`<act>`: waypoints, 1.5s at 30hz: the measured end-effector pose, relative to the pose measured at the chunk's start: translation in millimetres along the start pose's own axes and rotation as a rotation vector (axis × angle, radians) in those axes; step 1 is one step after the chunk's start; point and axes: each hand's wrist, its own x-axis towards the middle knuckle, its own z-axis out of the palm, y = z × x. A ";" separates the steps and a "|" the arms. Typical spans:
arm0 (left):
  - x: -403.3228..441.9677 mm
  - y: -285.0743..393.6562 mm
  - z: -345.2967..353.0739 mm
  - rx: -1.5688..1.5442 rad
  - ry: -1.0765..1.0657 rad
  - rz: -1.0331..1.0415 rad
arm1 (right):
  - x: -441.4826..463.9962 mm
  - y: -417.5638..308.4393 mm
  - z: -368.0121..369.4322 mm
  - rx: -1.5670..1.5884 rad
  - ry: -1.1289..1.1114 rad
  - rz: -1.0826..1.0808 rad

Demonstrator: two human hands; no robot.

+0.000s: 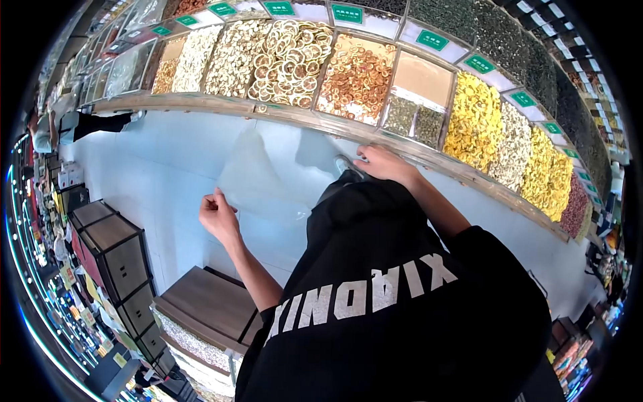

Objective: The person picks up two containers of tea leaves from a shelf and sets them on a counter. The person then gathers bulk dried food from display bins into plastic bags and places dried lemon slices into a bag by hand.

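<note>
At the left, my left hand (219,213) is closed, thumb and fingers pinching the edge of a clear plastic bag (254,167) that spreads out over the pale floor. My right hand (383,163) is beside the wooden rim (429,155) of the display counter, its fingers loosely bent and apart, with nothing visible between them. Beyond that rim are bins of dried lemon slices (295,63), orange-brown dried rings (355,74) and yellow dried flowers (474,117). One bin with a brown board holds small bags of green pieces (412,118).
Dark wooden cabinets (124,261) and a low brown box (207,301) stand at the lower left. Another person in dark trousers (100,125) is at the upper left by the counter. Green labels (432,40) line the bins.
</note>
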 end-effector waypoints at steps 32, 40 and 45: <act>135.0 68.2 -2.6 -0.330 0.127 0.048 | 203.6 -2.9 -5.7 0.783 0.468 0.064; 174.3 77.3 25.7 -0.227 -0.235 0.219 | 260.7 -26.8 14.1 0.029 0.759 0.267; 189.9 80.9 49.5 -0.264 -0.493 0.211 | 254.2 -40.3 28.3 0.134 0.790 0.353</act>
